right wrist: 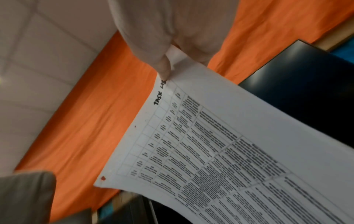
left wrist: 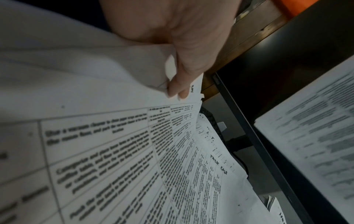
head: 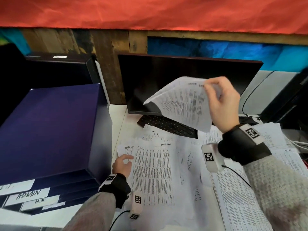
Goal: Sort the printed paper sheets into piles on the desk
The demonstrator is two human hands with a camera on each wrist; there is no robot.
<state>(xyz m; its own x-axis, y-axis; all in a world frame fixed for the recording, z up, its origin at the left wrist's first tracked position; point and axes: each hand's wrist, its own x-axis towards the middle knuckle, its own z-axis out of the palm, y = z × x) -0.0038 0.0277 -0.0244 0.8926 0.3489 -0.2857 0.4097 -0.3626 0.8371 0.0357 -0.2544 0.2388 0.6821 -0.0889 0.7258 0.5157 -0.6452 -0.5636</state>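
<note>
Nearest, left hand (head: 122, 165) pinched the corner of the top sheet (head: 153, 172) on the table (head: 119, 117), fingers (left wrist: 177, 89) curled round its edge. Farther up, right hand (head: 222, 104) gripped a raised sheet (head: 181, 102) before the monitor (head: 166, 75). Best read its heading, then laid square on the matching pile.

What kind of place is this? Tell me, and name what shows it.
Most likely an office desk. A dark monitor stands over a black keyboard, printed sheets lie spread across the desk, and stacked dark file boxes on the left carry labels, one of which reads ADMIN.
</note>
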